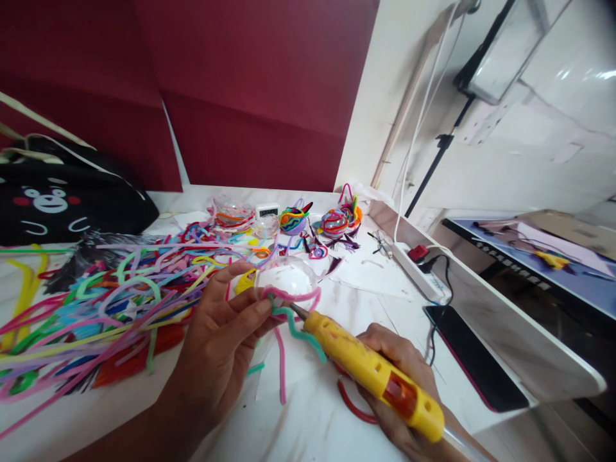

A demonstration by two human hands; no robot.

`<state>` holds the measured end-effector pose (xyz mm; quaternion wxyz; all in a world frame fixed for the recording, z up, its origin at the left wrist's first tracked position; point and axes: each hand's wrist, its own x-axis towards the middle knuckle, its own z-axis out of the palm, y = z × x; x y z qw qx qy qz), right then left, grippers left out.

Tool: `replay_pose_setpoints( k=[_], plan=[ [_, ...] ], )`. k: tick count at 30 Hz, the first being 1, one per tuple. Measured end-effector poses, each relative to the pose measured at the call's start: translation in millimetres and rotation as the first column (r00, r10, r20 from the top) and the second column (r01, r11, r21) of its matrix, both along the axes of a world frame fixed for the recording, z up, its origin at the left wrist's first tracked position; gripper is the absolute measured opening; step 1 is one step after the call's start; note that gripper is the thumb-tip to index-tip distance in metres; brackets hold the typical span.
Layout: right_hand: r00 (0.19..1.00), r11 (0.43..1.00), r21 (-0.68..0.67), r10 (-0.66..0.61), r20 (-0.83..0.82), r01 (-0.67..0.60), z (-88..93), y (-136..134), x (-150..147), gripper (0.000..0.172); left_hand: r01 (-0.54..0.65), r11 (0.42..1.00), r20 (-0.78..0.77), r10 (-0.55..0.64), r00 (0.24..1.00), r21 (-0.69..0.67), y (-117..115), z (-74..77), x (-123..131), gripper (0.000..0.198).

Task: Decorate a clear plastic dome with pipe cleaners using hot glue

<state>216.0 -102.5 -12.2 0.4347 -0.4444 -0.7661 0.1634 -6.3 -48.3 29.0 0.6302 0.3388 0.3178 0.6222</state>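
Note:
My left hand [219, 343] pinches a pink pipe cleaner [282, 369] and a wavy teal pipe cleaner [301, 332] against a clear plastic dome [287, 277]. Part of the pink one curves along the dome's near rim, and its tail hangs down. Wrapped in my right hand [402, 359] is a yellow hot glue gun [359, 356], with a clear glue stick [462, 443] coming out of its back end. Its nozzle is at the pipe cleaners by my left fingertips; whether it touches them I cannot tell. A red curved piece [353, 404] shows below the glue gun.
Loose pipe cleaners [125, 308] pile up on the left, before a black bag [62, 192]. Decorated balls [293, 220] stand at the back near a small digital display [267, 210]. At right are a power strip [421, 273], a phone [474, 356] and the table's raised edge [529, 343].

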Motion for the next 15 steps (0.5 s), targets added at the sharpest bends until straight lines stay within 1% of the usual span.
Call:
replay_pose_setpoints(
  k=[3,7,12,15],
  plan=[
    [1.0,0.998,0.051,-0.026,-0.008,0.026,0.0,0.6,-2.0,0.008,-0.01,1.0,0.001,0.01,1.0,-0.005,-0.8,0.3,0.3,0.051],
    [0.999,0.996,0.08,-0.031,-0.015,0.032,0.7,0.9,-3.3,0.008,-0.002,1.0,0.0,0.002,1.0,0.001,-2.3,-0.2,-0.1,0.051],
    [1.0,0.996,0.081,-0.03,-0.01,0.031,3.1,0.3,-3.2,0.008,0.007,1.0,0.005,-0.007,1.0,0.0,-1.9,0.9,0.1,0.052],
    [0.999,0.998,0.063,-0.014,-0.038,0.016,1.9,0.6,-3.2,0.01,0.006,1.0,0.002,-0.006,1.0,-0.005,-2.1,1.2,0.4,0.052]
  ],
)
